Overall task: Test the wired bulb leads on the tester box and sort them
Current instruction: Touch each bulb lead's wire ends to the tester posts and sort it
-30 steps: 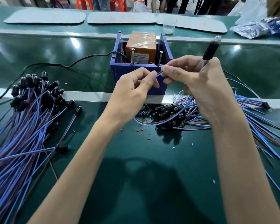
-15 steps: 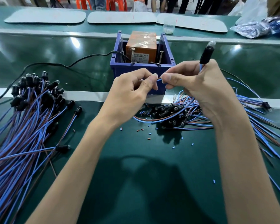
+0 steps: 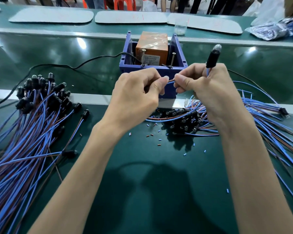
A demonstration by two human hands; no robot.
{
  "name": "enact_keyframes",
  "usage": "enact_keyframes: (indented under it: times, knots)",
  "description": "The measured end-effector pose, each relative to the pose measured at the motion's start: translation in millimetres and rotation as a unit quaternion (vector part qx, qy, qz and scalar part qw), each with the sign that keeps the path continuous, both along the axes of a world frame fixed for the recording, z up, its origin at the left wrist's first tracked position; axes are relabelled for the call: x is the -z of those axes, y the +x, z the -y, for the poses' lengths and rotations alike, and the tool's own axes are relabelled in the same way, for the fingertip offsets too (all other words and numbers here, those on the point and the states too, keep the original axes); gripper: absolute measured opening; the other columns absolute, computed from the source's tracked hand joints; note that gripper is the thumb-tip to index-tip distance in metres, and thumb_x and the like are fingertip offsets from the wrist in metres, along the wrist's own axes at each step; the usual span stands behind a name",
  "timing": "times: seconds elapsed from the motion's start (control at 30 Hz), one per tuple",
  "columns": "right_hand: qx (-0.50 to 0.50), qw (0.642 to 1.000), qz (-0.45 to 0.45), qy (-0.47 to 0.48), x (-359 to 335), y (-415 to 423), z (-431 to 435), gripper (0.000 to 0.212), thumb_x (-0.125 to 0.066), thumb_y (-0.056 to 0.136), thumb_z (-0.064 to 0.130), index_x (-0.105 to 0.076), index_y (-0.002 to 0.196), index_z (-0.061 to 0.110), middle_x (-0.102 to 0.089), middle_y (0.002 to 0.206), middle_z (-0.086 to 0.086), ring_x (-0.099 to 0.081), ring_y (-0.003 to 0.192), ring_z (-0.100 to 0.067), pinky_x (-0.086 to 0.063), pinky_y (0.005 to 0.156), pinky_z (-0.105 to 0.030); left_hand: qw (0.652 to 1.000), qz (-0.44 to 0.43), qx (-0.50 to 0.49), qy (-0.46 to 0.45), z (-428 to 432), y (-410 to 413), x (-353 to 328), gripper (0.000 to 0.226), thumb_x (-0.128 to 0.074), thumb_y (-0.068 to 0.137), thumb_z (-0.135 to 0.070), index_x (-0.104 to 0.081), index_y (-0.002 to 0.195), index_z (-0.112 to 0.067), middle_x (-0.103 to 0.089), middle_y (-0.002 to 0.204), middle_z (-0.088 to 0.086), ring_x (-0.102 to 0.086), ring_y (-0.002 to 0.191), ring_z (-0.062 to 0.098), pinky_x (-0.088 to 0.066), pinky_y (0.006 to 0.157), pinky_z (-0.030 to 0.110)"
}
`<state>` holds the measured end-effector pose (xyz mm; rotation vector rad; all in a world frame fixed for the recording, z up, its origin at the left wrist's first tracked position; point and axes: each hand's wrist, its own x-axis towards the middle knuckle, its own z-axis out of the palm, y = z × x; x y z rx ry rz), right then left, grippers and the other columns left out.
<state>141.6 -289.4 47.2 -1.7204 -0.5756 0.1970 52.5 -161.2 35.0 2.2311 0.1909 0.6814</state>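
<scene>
Both hands meet on one bulb lead (image 3: 212, 59): the left hand (image 3: 137, 97) pinches a bared wire end between thumb and forefinger, and the right hand (image 3: 208, 92) pinches the wires just beside it, with the black bulb holder standing up above its knuckles. Just beyond the grip sits the blue tester box (image 3: 152, 71). Under the right hand lies a tangled pile of leads (image 3: 181, 119), with bits of insulation (image 3: 152, 135) on the green mat (image 3: 159, 183). Well off to the left lies a bundle of leads (image 3: 32, 115).
</scene>
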Motion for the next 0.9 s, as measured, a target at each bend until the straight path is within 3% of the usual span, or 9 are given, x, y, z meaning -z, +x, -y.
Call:
enact_keyframes:
  times: [0.23,0.37,0.47,0.6,0.7,0.77,0.83,0.9]
  knots:
    - [0.001,1.0,0.008,-0.008,3,-4,-9,0.025,-0.068,0.083,0.003,-0.063,0.062,0.015,-0.063,0.061,-0.001,-0.06,0.05,-0.003,-0.046,0.057,-0.016,0.999,-0.028,-0.015,-0.013,-8,-2,-6,0.035,-0.057,0.095,-0.026,-0.055,0.06,-0.023,-0.041,0.039,-0.015,-0.037,0.04,0.003,-0.025,0.043,0.012]
    - [0.08,0.996,0.045,-0.016,0,4,3,0.028,-0.062,0.083,0.0,-0.062,0.061,0.018,-0.062,0.061,0.003,-0.056,0.048,0.004,-0.04,0.052,-0.008,0.992,-0.013,-0.11,-0.058,-32,-8,-8,0.037,-0.055,0.096,-0.027,-0.056,0.06,-0.02,-0.04,0.039,-0.013,-0.034,0.039,0.002,-0.022,0.04,0.014]
    - [0.009,0.998,0.036,-0.046,-2,-1,5,0.016,-0.071,0.08,0.002,-0.07,0.069,0.014,-0.069,0.066,-0.001,-0.062,0.053,-0.001,-0.045,0.056,-0.01,0.993,0.012,-0.083,-0.087,-33,-12,-13,0.037,-0.055,0.096,-0.028,-0.058,0.061,-0.018,-0.034,0.036,-0.011,-0.029,0.037,0.005,-0.017,0.038,0.013]
    - [-0.073,0.994,-0.019,-0.081,-1,-9,-2,0.008,-0.067,0.088,0.01,-0.075,0.088,0.013,-0.073,0.076,-0.009,-0.061,0.053,-0.005,-0.046,0.055,-0.011,0.993,-0.033,-0.037,-0.103,-13,-1,-6,0.037,-0.057,0.095,-0.029,-0.06,0.059,-0.02,-0.034,0.038,-0.011,-0.029,0.04,0.006,-0.021,0.042,0.017]
    - [-0.059,0.992,-0.006,-0.108,-2,-4,2,0.015,-0.062,0.092,0.029,-0.075,0.094,0.022,-0.072,0.066,0.0,-0.048,0.045,0.0,-0.04,0.054,-0.011,0.988,-0.051,-0.022,-0.145,-14,3,-1,0.037,-0.057,0.095,-0.03,-0.06,0.059,-0.022,-0.041,0.048,-0.011,-0.034,0.05,0.007,-0.029,0.052,0.021]
    - [-0.043,0.993,0.008,-0.106,-1,-1,4,0.022,-0.059,0.093,0.037,-0.076,0.089,0.024,-0.067,0.056,0.005,-0.046,0.044,0.001,-0.033,0.055,-0.012,0.983,-0.04,-0.015,-0.178,-16,4,1,0.036,-0.057,0.094,-0.032,-0.061,0.06,-0.022,-0.047,0.058,0.0,-0.04,0.06,0.014,-0.032,0.061,0.027]
    - [-0.031,0.996,0.017,-0.088,-1,-1,3,0.024,-0.06,0.092,0.036,-0.076,0.081,0.022,-0.059,0.048,0.007,-0.045,0.045,0.001,-0.031,0.055,-0.011,0.979,-0.031,-0.014,-0.199,-17,3,0,0.036,-0.056,0.094,-0.033,-0.061,0.061,-0.022,-0.046,0.055,-0.001,-0.04,0.056,0.014,-0.029,0.055,0.025]
    - [-0.014,0.996,0.03,-0.077,1,-1,1,0.02,-0.065,0.09,0.029,-0.075,0.075,0.021,-0.052,0.046,0.01,-0.043,0.044,0.001,-0.03,0.05,-0.008,0.979,-0.036,-0.017,-0.199,-18,2,-1,0.035,-0.054,0.097,-0.031,-0.06,0.064,-0.022,-0.036,0.045,-0.013,-0.03,0.045,0.006,-0.023,0.045,0.018]
